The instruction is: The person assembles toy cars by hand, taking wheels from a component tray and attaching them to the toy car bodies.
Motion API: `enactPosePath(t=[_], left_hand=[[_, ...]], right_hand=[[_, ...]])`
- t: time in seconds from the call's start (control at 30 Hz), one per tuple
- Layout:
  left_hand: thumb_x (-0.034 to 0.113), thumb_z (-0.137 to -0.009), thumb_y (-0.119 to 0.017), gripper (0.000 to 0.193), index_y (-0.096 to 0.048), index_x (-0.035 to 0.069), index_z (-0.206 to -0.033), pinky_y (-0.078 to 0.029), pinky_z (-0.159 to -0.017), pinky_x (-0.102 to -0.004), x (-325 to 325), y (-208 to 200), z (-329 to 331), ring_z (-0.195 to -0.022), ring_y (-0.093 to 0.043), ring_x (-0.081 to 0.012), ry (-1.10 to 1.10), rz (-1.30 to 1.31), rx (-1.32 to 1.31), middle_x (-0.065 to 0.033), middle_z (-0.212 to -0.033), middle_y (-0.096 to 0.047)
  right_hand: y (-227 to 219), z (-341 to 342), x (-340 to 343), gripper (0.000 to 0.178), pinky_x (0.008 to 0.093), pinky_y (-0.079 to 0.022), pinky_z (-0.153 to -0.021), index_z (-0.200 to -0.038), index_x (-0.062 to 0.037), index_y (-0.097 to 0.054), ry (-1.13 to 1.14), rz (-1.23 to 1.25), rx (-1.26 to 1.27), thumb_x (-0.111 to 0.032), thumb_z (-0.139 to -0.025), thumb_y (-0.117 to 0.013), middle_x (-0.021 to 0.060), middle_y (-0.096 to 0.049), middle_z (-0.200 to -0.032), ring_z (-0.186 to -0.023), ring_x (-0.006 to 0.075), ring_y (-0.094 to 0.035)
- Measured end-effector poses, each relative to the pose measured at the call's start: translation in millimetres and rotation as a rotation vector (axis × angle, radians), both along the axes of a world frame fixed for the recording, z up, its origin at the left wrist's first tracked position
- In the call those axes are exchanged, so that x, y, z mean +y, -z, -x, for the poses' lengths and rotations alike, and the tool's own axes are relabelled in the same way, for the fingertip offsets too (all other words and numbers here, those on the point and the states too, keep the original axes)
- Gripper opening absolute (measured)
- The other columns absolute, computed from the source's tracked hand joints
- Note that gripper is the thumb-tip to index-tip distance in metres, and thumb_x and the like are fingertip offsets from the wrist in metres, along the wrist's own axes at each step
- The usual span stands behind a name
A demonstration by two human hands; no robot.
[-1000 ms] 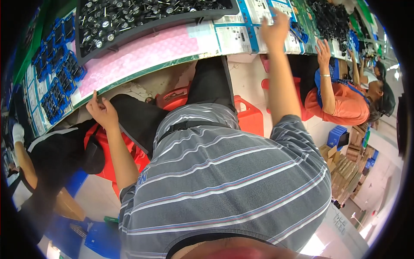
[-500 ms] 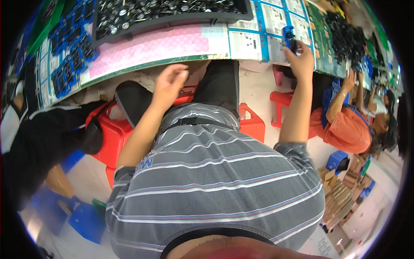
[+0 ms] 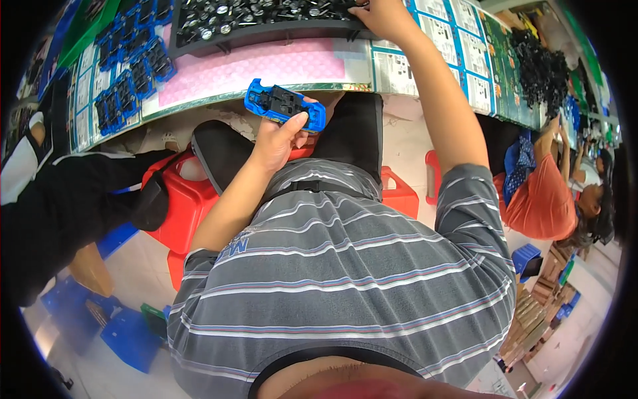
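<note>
My left hand (image 3: pixel 274 145) is closed around a blue toy car body (image 3: pixel 255 105) with a black chassis piece set in it. It holds the car body above my lap, just off the table's front edge, underside up. My right hand (image 3: pixel 384 16) reaches to the right end of a dark tray (image 3: pixel 272 34) at the top of the view. Its thumb and fingers are bent together among the small black wheels on metal axles (image 3: pixel 226 28); what they pinch is too small to make out.
More blue car bodies (image 3: pixel 139 73) stand in rows on the table's left. Pink bubble wrap (image 3: pixel 259 66) lies before the tray, printed sheets (image 3: pixel 399 72) to its right. A heap of black parts (image 3: pixel 539 73) lies farther right. A co-worker (image 3: pixel 541 199) sits at right; red stools (image 3: pixel 176 199) stand below.
The blue car body has passed from my right hand to my left hand, which was empty. My right hand has moved left and away from me to the tray of wheels.
</note>
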State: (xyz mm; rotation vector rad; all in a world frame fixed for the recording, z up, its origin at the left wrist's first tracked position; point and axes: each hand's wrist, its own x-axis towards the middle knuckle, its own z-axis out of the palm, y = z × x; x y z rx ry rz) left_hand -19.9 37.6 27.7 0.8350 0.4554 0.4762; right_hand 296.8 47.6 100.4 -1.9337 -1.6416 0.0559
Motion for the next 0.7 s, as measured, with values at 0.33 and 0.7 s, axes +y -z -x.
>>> enactPosePath(t=[0.33, 0.7], left_hand=[[0.028, -0.098, -0.066, 0.038, -0.06, 0.004, -0.127, -0.046, -0.055, -0.0216, 4, 5, 31, -0.074, -0.061, -0.0091, -0.091, 0.034, -0.015, -0.0045, -0.099, -0.068], [0.019, -0.099, -0.065, 0.026, -0.06, 0.004, -0.119, -0.055, -0.07, -0.0265, 20, 13, 9, -0.088, -0.066, -0.014, -0.093, 0.009, -0.177, -0.0072, -0.105, -0.068]], right_hand=[[-17, 9, 27, 0.05, 0.0405, -0.052, -0.089, -0.115, 0.0007, -0.063, 0.046, 0.2, -0.126, -0.003, -0.069, -0.082, 0.018, -0.062, -0.109, -0.1, 0.0357, -0.062], [10, 156, -64, 0.061, 0.0359, -0.054, -0.079, -0.101, -0.0018, -0.06, -0.078, 0.034, 0.408, -0.03, -0.06, -0.095, 0.0127, -0.066, -0.097, -0.088, 0.0256, -0.067]])
